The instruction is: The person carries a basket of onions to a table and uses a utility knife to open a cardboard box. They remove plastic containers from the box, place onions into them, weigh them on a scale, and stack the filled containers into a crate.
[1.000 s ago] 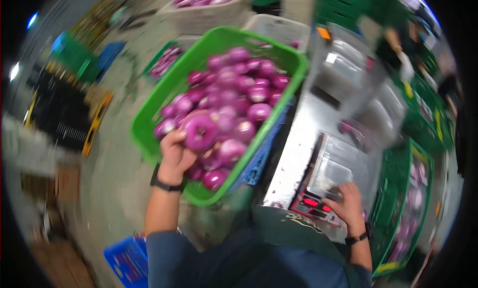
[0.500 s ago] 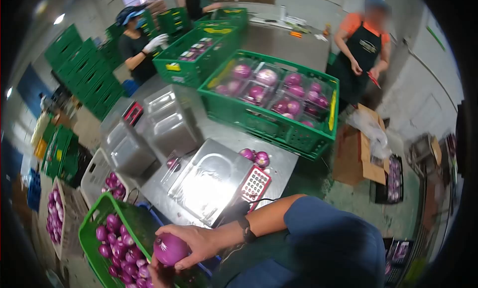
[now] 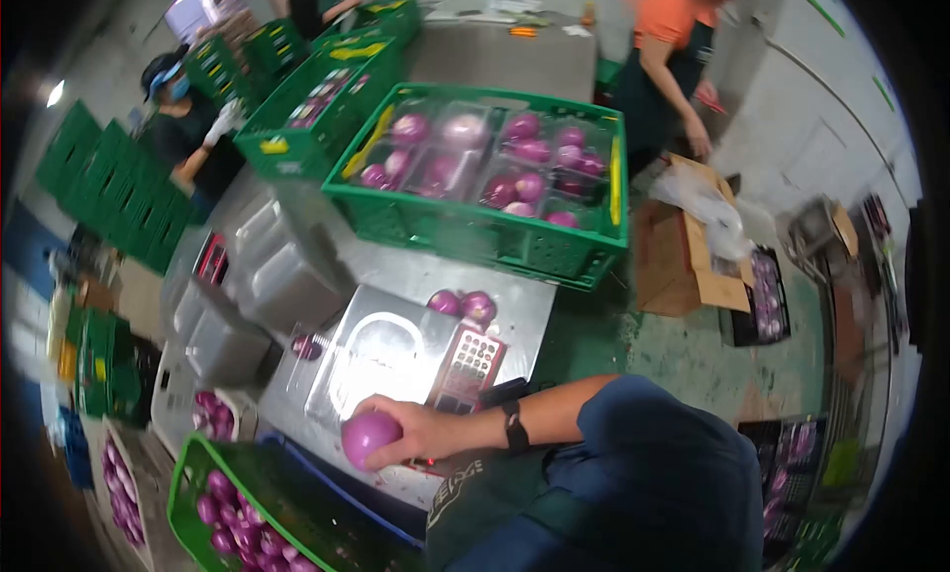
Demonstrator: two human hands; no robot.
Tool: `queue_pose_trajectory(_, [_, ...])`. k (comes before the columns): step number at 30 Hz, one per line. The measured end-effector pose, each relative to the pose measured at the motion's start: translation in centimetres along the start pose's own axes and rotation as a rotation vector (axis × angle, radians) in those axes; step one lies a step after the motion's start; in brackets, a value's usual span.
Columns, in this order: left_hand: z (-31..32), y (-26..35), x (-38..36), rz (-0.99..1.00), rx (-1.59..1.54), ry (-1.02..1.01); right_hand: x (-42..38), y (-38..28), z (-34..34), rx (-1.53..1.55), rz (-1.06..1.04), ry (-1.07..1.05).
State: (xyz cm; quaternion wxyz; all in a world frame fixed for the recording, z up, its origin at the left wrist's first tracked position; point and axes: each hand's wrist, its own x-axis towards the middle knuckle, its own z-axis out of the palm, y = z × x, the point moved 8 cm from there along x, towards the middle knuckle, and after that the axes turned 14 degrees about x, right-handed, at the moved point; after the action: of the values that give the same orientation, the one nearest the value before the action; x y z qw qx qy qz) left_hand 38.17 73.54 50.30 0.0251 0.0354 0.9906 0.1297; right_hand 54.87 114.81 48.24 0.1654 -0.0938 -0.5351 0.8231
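And there, your right hand [image 3: 426, 429] covers one side of the onion [image 3: 368, 439], your forearm [image 3: 549, 412] hides part of the scale panel [image 3: 473, 359]; bottom edge crops the green basket [image 3: 180, 491], top edge an orange-sleeved co-worker [image 3: 663, 20].

**Metal desk [image 3: 520, 320] well covered**

The shiny surface is taken up near its middle by a scale [image 3: 381, 339], with a red-framed keypad [image 3: 473, 359] at its right side. A few purple onions [image 3: 478, 305] are set just beyond the keypad. The far side is occupied by a green crate [image 3: 475, 238], and the left by two stacks of clear plastic trays [image 3: 287, 275]. Between stacks and scale, a small onion is apparently held in a clear container [image 3: 289, 369], though blur and glare interfere.
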Motion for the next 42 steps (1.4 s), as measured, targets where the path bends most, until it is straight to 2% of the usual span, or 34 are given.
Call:
queue_pose_trajectory(3, [2.8, -5.0, 1.1, -0.048, -0.239, -0.036, -0.2, -2.2, -0.4, 0.022, 0.096, -0.032])
queue_pose_trajectory(4, [3.4, -6.5, 1.0, -0.089, -0.294, -0.037, -0.3, -0.1, -1.4, 0.156, 0.146, -0.019])
queue_pose_trajectory(5, [3.6, -6.3, 0.8, -0.172, -0.325, -0.034, -0.3, -2.0, -1.7, 0.054, 0.09, 0.002])
queue_pose_trajectory(6, [3.6, -7.9, 1.8, -0.112, -0.145, 0.061, -0.4, -1.5, -2.4, 0.053, 0.056, 0.04])
queue_pose_trajectory(7, [3.3, -7.6, 2.0, -0.002, -0.222, 0.087, -0.5, -0.7, -3.4, 0.127, 0.096, 0.081])
queue_pose_trajectory(8, [3.7, -10.1, 2.2, -0.113, 0.056, 0.098, -0.3, -1.2, -2.7, 0.207, 0.09, 0.066])
queue_pose_trajectory(9, [3.3, -10.8, 1.4, -0.271, 0.114, 0.024, 0.1, -1.1, -2.9, 0.19, 0.073, 0.041])
queue_pose_trajectory(10, [3.7, -12.4, 1.2, -0.322, 0.121, 0.076, 0.4, -0.9, -3.4, 0.17, 0.037, 0.044])
queue_pose_trajectory(12, [4.4, -15.2, 1.1, -0.419, -0.171, 0.028, 0.6, -0.7, -4.0, 0.159, 0.037, 0.101])
queue_pose_trajectory(14, [4.5, -15.2, 0.6, -0.503, -0.897, -0.171, 1.3, -1.2, -4.6, 0.082, 0.02, 0.115])
queue_pose_trajectory(15, [2.0, -11.4, -0.8, -0.494, -1.217, -0.137, 1.6, -1.4, -4.9, 0.036, -0.001, 0.107])
queue_pose_trajectory(16, [1.1, -11.1, -0.7, -0.378, -1.445, -0.059, 1.8, -1.5, -5.2, -0.008, -0.021, 0.101])
queue_pose_trajectory(18, [-1.8, -6.4, -1.6, -0.083, -1.801, -0.142, 2.4, -1.8, -5.0, -0.036, -0.014, 0.073])
queue_pose_trajectory(21, [-3.4, -2.5, -2.8, 0.004, -1.898, -0.038, 3.0, -2.3, -4.3, -0.029, -0.007, 0.054])
queue_pose_trajectory(24, [-4.3, 3.4, -4.6, 0.03, -1.788, 0.046, 3.5, -2.6, -4.1, -0.023, 0.034, 0.027])
queue_pose_trajectory(26, [-4.0, 8.1, -5.5, 0.174, -1.677, -0.103, 4.0, -3.1, -4.8, -0.123, 0.023, 0.035])
queue_pose_trajectory(28, [-2.5, 13.0, -6.6, 0.218, -1.673, -0.15, 4.5, -3.6, -4.9, -0.139, -0.03, 0.028])
queue_pose_trajectory(30, [-0.1, 16.4, -6.8, 0.193, -1.472, -0.156, 4.9, -4.1, -5.3, -0.221, -0.088, 0.027])
queue_pose_trajectory(32, [2.1, 19.7, -6.3, 0.254, -1.258, -0.197, 5.4, -4.7, -5.4, -0.359, -0.14, 0.021])
queue_pose_trajectory(37, [6.5, 25.7, -4.9, 0.44, -0.906, -0.145, 6.0, -5.3, -4.9, -0.683, -0.232, -0.051])
queue_pose_trajectory(40, [6.2, 28.6, -4.4, 0.672, -0.473, 0.129, 6.7, -5.8, -3.3, -0.835, -0.313, -0.111])
queue_pose_trajectory(41, [7.2, 28.9, -3.9, 0.63, -0.518, 0.068, 7.3, -5.5, -3.0, -0.901, -0.376, -0.154])
queue_pose_trajectory(42, [7.8, 28.9, -3.9, 0.633, -0.454, 0.103, 7.7, -5.3, -2.4, -0.968, -0.435, -0.196])
